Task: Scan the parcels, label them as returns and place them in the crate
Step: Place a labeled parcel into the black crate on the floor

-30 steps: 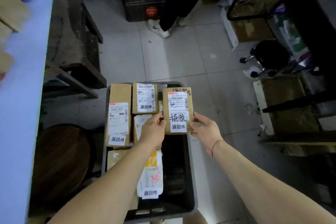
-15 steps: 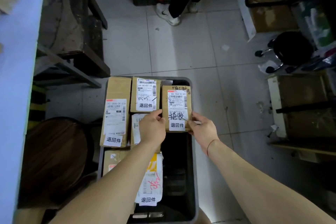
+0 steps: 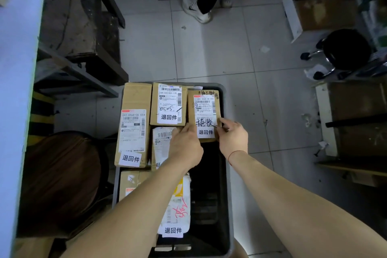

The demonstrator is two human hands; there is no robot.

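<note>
A small cardboard parcel point(image 3: 204, 109) with a white shipping label and a return sticker sits in the far right corner of the dark crate point(image 3: 230, 174). My left hand point(image 3: 185, 145) grips its near left edge and my right hand point(image 3: 232, 138) grips its near right corner. Several other labelled parcels fill the crate: a long box point(image 3: 134, 123) on the left, a box point(image 3: 168, 103) at the far middle, a smaller parcel point(image 3: 162, 142) under my left hand, and a white bag point(image 3: 178, 211) near me.
The crate stands on a tiled floor. A round brown stool point(image 3: 60, 180) is at its left, next to a pale blue table edge point(image 3: 16, 90). A person's legs and sneakers point(image 3: 196, 11) stand ahead. A black wheeled stool point(image 3: 345, 48) and cardboard boxes point(image 3: 360, 119) are at right.
Both hands have lowered the small parcel into the crate's far right corner, next to the far middle box. The camera has tilted down slightly.
</note>
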